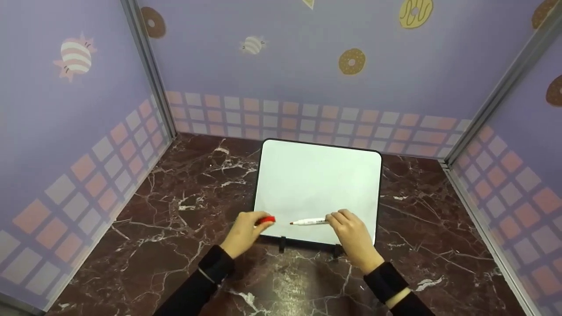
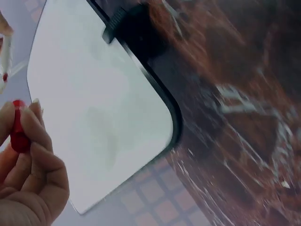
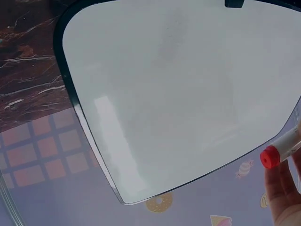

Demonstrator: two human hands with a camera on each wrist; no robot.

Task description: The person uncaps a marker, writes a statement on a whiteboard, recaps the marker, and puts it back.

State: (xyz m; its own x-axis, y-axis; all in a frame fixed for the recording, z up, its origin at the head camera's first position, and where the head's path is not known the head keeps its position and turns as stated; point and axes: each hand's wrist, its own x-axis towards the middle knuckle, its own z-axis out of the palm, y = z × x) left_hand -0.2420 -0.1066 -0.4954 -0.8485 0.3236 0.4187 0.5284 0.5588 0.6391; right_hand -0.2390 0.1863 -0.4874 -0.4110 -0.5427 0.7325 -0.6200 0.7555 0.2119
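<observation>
A white marker (image 1: 309, 221) with a bare red tip is held by my right hand (image 1: 351, 235) over the lower part of a whiteboard (image 1: 318, 184). Its red end plug (image 3: 270, 157) shows in the right wrist view. Just left of the tip, my left hand (image 1: 243, 230) pinches a red marker cap (image 1: 267, 219) between thumb and fingers. A gap separates cap and tip. The left wrist view shows the cap (image 2: 19, 129) in the fingertips, with part of the marker (image 2: 6, 56) at the frame's left edge. The black-framed board stands tilted back.
Small black feet (image 1: 282, 244) hold up the board's lower edge. Beneath lies a dark red marble-patterned tabletop (image 1: 197, 188). Purple panels with printed sweets and checks (image 1: 281, 66) enclose the back and both sides, with metal posts (image 1: 151, 66) at the corners.
</observation>
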